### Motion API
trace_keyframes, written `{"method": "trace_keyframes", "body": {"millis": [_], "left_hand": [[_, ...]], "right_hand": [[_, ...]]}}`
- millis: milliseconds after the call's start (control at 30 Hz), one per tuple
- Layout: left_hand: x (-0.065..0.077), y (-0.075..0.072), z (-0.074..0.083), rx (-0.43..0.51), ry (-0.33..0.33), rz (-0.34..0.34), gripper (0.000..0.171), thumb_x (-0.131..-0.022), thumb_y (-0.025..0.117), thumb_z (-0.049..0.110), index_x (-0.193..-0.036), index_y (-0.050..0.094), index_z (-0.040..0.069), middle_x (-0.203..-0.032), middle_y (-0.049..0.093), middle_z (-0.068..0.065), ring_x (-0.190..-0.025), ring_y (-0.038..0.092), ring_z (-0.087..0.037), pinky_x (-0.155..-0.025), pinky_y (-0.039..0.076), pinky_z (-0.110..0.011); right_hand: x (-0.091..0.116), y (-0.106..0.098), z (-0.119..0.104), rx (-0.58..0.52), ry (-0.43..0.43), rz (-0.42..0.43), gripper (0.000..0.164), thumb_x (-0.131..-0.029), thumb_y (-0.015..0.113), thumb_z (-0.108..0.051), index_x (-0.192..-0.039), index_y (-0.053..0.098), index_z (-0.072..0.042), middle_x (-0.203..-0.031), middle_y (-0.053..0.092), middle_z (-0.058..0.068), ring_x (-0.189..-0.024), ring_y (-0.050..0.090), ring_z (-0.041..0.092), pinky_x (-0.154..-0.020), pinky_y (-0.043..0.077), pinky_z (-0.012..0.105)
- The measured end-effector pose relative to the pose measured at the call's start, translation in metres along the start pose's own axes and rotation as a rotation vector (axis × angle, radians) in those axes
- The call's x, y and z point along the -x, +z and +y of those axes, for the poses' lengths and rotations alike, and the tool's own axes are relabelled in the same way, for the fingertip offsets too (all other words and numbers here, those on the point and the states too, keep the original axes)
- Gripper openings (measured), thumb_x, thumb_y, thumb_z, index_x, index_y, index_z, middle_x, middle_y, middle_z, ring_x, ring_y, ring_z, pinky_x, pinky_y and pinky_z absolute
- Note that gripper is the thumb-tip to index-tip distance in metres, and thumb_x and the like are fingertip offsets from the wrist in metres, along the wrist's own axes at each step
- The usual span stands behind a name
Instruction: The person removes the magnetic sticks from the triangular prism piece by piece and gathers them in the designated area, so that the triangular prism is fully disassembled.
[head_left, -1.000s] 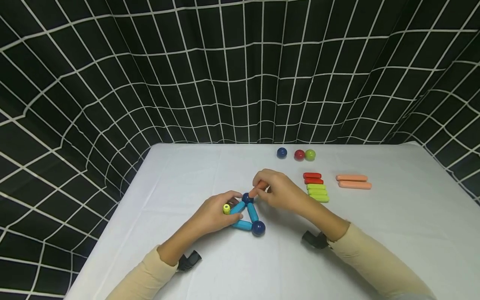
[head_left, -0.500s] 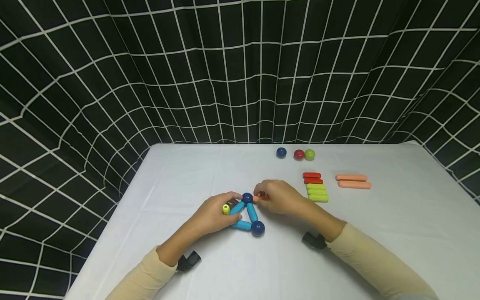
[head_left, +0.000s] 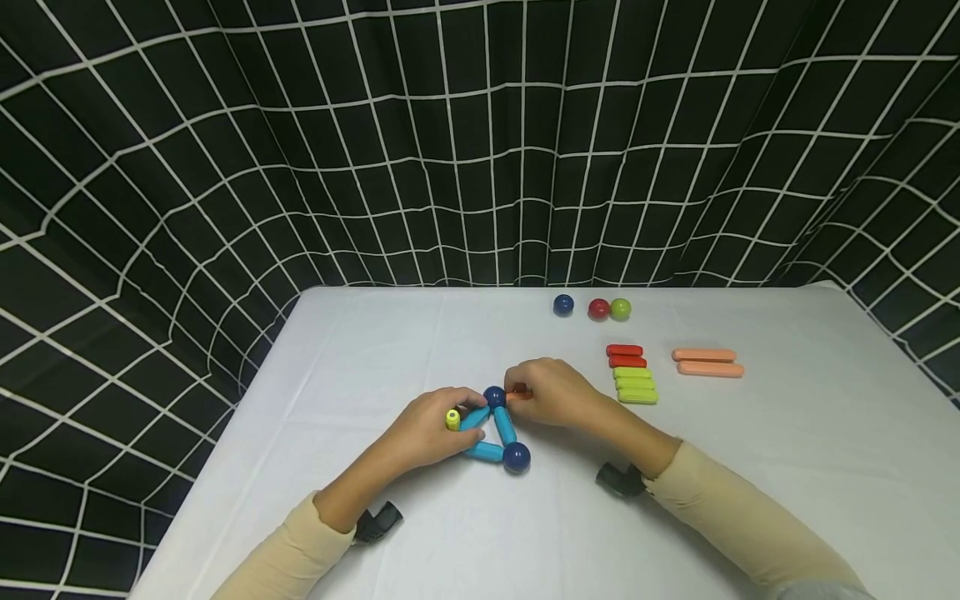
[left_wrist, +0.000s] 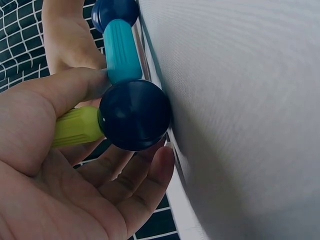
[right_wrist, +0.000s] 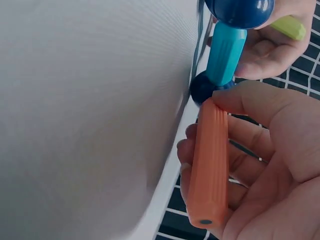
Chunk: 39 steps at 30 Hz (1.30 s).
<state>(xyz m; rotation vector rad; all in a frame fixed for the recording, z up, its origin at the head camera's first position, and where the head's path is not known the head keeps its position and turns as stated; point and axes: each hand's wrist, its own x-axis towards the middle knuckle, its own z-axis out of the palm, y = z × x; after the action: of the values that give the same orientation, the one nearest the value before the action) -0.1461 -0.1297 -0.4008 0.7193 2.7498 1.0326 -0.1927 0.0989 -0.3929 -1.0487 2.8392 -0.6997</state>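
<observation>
A triangle of light blue magnetic rods (head_left: 505, 426) joined by dark blue balls (head_left: 516, 457) lies on the table. My left hand (head_left: 427, 429) holds its left corner, thumb and fingers around the corner ball (left_wrist: 135, 116). From that ball a yellow-green rod (left_wrist: 79, 126) sticks up between thumb and fingers. With thumb and fingers, my right hand (head_left: 557, 393) grips an orange magnetic rod (right_wrist: 209, 165). One end of it meets the triangle's far ball (head_left: 494, 397); the right wrist view shows its other end pointing away from the triangle.
Blue (head_left: 563, 305), red (head_left: 598, 309) and green (head_left: 620, 309) balls sit near the table's back edge. To the right lie red rods (head_left: 625, 351), yellow-green rods (head_left: 636, 384) and two orange rods (head_left: 705, 356). A dark grid-patterned curtain (head_left: 480, 150) stands behind the table.
My right hand has come down beside the far ball, and its orange rod has swung from slanting upward to lying nearly level, pointing right. My left hand stays in place.
</observation>
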Motion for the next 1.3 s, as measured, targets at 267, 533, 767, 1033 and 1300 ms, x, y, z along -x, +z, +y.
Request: {"method": "trace_keyframes", "body": {"millis": [267,533,767,1033,1300], "left_hand": [[0.000,0.001,-0.001,-0.022,0.018,0.008,0.036,-0.086,0.077,0.022,-0.119,0.070,0.013,-0.112,0.069,-0.001,-0.104,0.062,-0.018,-0.092,0.048,-0.044],[-0.001,0.001,0.000,-0.023,-0.008,-0.011,0.037,-0.086,0.078,0.024,-0.121,0.070,0.014,-0.113,0.069,-0.001,-0.106,0.062,-0.019,-0.094,0.048,-0.044],[-0.001,0.002,0.002,-0.009,-0.008,-0.017,0.038,-0.086,0.079,0.023,-0.121,0.070,0.013,-0.111,0.070,-0.002,-0.105,0.063,-0.020,-0.092,0.049,-0.044],[-0.001,0.005,0.000,-0.021,-0.022,-0.019,0.039,-0.086,0.079,0.025,-0.122,0.069,0.014,-0.114,0.070,-0.002,-0.109,0.063,-0.020,-0.095,0.048,-0.045],[0.000,0.003,0.001,-0.023,-0.031,-0.022,0.039,-0.086,0.079,0.025,-0.122,0.069,0.015,-0.114,0.069,-0.001,-0.110,0.062,-0.019,-0.096,0.047,-0.045]], "right_hand": [[0.000,-0.001,-0.001,-0.008,-0.008,0.014,0.006,-0.082,0.077,-0.011,-0.087,0.075,-0.013,-0.068,0.057,-0.011,-0.066,0.050,0.011,-0.060,0.041,0.027],[0.003,-0.003,0.000,-0.029,0.038,-0.001,0.011,-0.084,0.079,-0.012,-0.094,0.078,-0.011,-0.071,0.062,-0.011,-0.069,0.053,0.011,-0.064,0.046,0.028],[0.010,-0.006,0.006,-0.019,0.056,-0.026,0.009,-0.083,0.077,-0.010,-0.091,0.077,-0.012,-0.071,0.061,-0.011,-0.070,0.054,0.012,-0.065,0.046,0.028],[0.035,-0.020,0.009,-0.017,0.172,-0.019,0.015,-0.086,0.080,-0.016,-0.101,0.077,-0.011,-0.085,0.068,-0.007,-0.080,0.058,0.015,-0.074,0.051,0.031],[0.068,-0.044,0.027,-0.031,0.096,0.120,0.014,-0.085,0.080,-0.004,-0.098,0.076,-0.007,-0.087,0.069,-0.005,-0.079,0.059,0.014,-0.073,0.054,0.035]]}}
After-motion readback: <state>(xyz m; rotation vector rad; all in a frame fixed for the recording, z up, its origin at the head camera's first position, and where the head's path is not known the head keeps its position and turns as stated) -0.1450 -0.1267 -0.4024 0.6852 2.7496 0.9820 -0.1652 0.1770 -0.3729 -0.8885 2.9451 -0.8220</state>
